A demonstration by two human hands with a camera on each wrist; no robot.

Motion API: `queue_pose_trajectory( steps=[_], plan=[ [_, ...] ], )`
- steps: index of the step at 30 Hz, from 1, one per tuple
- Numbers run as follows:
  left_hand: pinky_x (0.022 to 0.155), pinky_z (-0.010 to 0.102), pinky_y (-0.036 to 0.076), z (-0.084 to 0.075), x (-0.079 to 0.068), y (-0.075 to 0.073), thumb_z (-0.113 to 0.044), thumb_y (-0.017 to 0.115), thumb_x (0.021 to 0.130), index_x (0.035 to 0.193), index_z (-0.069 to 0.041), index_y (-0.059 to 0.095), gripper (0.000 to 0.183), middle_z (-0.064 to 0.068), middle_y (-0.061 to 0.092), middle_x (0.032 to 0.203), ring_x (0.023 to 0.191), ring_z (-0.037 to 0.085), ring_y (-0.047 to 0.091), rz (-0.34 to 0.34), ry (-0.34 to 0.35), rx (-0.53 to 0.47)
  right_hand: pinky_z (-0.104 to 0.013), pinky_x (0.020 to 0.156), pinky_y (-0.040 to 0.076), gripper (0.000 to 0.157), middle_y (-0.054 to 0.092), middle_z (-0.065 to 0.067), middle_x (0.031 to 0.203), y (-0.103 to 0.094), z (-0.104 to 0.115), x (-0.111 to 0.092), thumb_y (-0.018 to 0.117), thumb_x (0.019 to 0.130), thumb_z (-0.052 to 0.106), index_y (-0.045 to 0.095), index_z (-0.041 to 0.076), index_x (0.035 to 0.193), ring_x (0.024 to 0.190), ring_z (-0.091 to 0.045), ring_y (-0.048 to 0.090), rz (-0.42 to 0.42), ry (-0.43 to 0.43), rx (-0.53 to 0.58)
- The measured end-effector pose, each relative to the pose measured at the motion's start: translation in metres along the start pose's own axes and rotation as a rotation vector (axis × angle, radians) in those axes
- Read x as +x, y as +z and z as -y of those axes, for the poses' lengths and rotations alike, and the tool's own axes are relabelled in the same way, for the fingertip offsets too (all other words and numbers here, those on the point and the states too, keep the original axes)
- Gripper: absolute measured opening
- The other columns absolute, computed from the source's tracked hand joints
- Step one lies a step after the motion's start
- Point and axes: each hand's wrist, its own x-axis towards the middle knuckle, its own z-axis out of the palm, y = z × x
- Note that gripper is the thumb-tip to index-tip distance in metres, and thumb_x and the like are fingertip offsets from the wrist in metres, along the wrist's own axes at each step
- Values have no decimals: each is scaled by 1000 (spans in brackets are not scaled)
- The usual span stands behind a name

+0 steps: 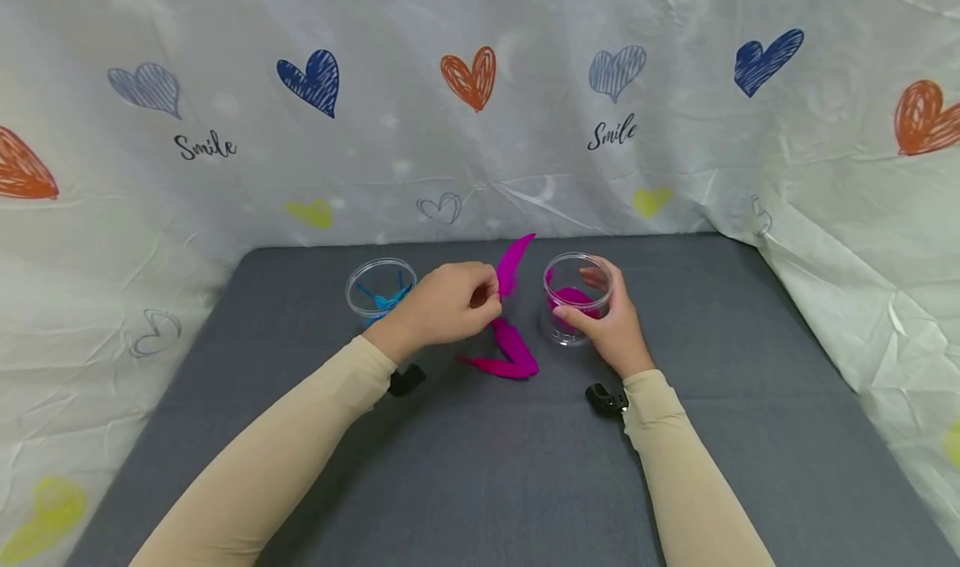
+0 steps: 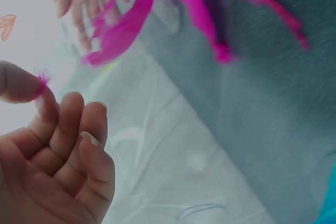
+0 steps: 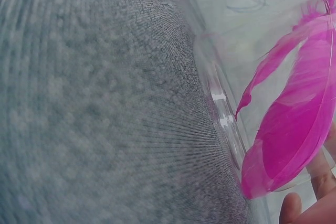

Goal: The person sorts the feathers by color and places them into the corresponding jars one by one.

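Observation:
My left hand (image 1: 453,304) pinches a magenta feather (image 1: 512,267) between thumb and index finger. In the left wrist view only a small fringed tuft (image 2: 41,85) shows at those fingertips, with the other fingers loosely curled. My right hand (image 1: 618,325) grips a clear plastic cup (image 1: 558,331) standing on the table, thumb at the near side and fingers behind. Inside that cup lies a magenta feather (image 3: 294,124), seen close through its wall in the right wrist view. Between the hands, more magenta feathers (image 1: 517,348) lie on the cloth, one bent towards the left.
Partly behind my left wrist stands a second clear cup (image 1: 360,304) with thin blue pieces (image 1: 386,302) in it. Dark grey cloth (image 1: 480,475) covers the table. A white curtain (image 1: 525,167) printed with hearts hangs along the back and sides.

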Motion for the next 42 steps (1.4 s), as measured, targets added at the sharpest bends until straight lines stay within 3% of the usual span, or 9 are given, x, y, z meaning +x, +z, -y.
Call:
queue_pose_trajectory(
  steps=[5, 10, 12, 17, 23, 27, 36, 42],
  plan=[
    [54, 26, 41, -11, 5, -12, -21, 57, 82, 74, -24, 52, 10, -9, 49, 68, 59, 8, 46, 23, 67, 38, -56, 115, 38, 87, 52, -8, 146, 0, 0, 1, 85, 82, 29, 35, 23, 152, 140, -28, 44, 1, 4, -9],
    [51, 24, 38, -18, 7, -15, -21, 56, 83, 73, -22, 52, 10, -10, 48, 71, 57, 6, 44, 42, 172, 263, -58, 115, 37, 87, 51, -13, 147, 0, 0, 1, 85, 82, 29, 34, 21, 152, 140, -30, 44, 2, 1, -8],
    [51, 24, 39, -21, 8, -15, -21, 56, 84, 75, -22, 54, 9, -11, 49, 73, 58, 5, 44, 57, 199, 309, -58, 115, 37, 87, 50, -14, 148, 0, 1, 1, 85, 82, 30, 34, 21, 152, 140, -31, 44, 2, 2, -6],
    [55, 23, 42, -26, 11, -16, -24, 57, 86, 78, -26, 54, 8, -13, 50, 77, 63, 4, 47, 106, 181, 226, -57, 115, 38, 87, 50, -13, 148, 0, 2, 1, 84, 83, 32, 33, 21, 153, 141, -31, 43, 3, 7, -8],
    [56, 25, 42, -33, 23, -21, -24, 57, 85, 75, -27, 51, 11, -9, 50, 71, 61, 6, 47, 96, 173, 56, -54, 115, 39, 87, 49, -14, 148, 0, 0, 2, 84, 83, 30, 33, 19, 153, 140, -30, 43, 4, 10, -11],
    [52, 27, 40, -38, 35, -24, -25, 57, 82, 71, -25, 51, 13, -8, 48, 63, 56, 9, 46, 156, 152, -11, -53, 115, 40, 86, 50, -12, 148, -1, 0, 2, 83, 84, 29, 33, 20, 153, 140, -29, 44, 2, 13, -9],
    [46, 27, 30, -47, 66, -21, -27, 53, 86, 68, -21, 53, 19, -4, 44, 59, 51, 13, 38, 306, 91, 5, -50, 113, 43, 86, 50, -10, 147, -2, -1, 3, 84, 84, 30, 33, 22, 153, 141, -30, 43, 17, 20, 4],
    [49, 28, 34, -48, 81, -11, -30, 52, 91, 76, -22, 58, 18, -6, 50, 61, 53, 11, 42, 347, 52, 74, -49, 113, 43, 87, 49, -13, 149, -5, -2, 4, 84, 83, 31, 33, 23, 153, 142, -29, 43, 30, 29, 19]
  ],
)
